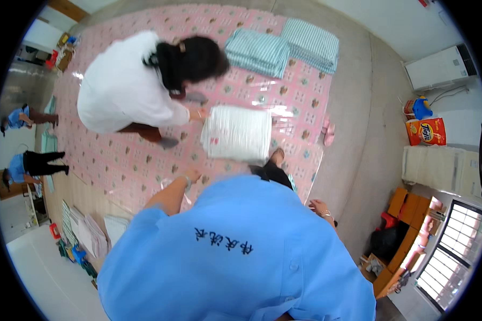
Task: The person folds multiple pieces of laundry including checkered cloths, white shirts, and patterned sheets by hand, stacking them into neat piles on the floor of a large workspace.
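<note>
A stack of folded white cloth [239,132] with a small red mark lies on the pink patterned floor sheet [152,172], in front of me. My left hand [193,175], with a band at its wrist, is low over the sheet, left of the stack and apart from it. A thin white strip [165,183] shows by that wrist; whether the hand holds it is unclear. Off to the right, past the sheet's edge, my right hand [318,206] wears bracelets, its fingers apart and seemingly holding nothing. A co-worker's hand [201,114] touches the stack's left edge.
A co-worker in white [124,88] bends over the sheet. Two piles of striped folded cloth [257,52] lie at the far side. Pink slippers [328,132] sit beside the sheet. Other people stand at far left. Along the right wall are a detergent bag [425,132] and orange cabinets [405,232].
</note>
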`<state>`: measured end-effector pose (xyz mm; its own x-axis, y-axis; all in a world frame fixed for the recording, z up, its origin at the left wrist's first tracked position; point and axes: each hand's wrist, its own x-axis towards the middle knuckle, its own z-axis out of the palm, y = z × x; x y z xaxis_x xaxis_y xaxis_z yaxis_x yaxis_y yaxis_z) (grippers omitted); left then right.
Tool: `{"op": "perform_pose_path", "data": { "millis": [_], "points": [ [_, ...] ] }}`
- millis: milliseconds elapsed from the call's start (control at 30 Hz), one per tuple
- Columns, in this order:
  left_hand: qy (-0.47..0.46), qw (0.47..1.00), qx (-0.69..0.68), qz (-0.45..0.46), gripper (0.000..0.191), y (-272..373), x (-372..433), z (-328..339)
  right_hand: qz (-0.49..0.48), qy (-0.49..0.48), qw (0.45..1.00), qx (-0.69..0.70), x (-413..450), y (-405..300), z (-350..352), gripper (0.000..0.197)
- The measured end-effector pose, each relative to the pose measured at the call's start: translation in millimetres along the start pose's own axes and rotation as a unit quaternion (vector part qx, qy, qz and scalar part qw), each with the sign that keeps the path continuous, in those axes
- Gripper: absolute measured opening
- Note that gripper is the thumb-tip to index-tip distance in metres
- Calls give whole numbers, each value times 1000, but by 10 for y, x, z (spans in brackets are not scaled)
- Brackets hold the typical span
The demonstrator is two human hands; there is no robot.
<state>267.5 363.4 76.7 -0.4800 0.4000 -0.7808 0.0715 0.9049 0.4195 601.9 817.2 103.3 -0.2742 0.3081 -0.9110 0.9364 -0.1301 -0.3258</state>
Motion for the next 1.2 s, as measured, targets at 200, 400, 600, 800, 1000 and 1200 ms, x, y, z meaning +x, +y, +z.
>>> {"op": "perform_pose_path", "data": {
  "millis": [200,400,600,800,1000,1200],
  "points": [
    [3,987,-145,69,25,1596,542,-296,-98,74,992,39,559,-1096,-1422,26],
    [55,946,119,297,28,3492,814,-576,-137,72,988,28,1077,-1926,-2130,25],
    [-63,937,132,317,31,4032,1720,-1223,-157,1,983,-97,1479,-2231,-2164,33],
    [-34,945,164,282,30,4334,2762,-1999,-14,74,997,-29,1721,-3225,-2573,29],
    [-145,953,124,235,26,5147,3562,-2731,-63,83,995,9,1983,-4597,-3018,30],
    [-193,936,182,231,26,5551,4246,-3277,-200,3,980,-18,2543,-5710,-3138,30]
  ]
}}
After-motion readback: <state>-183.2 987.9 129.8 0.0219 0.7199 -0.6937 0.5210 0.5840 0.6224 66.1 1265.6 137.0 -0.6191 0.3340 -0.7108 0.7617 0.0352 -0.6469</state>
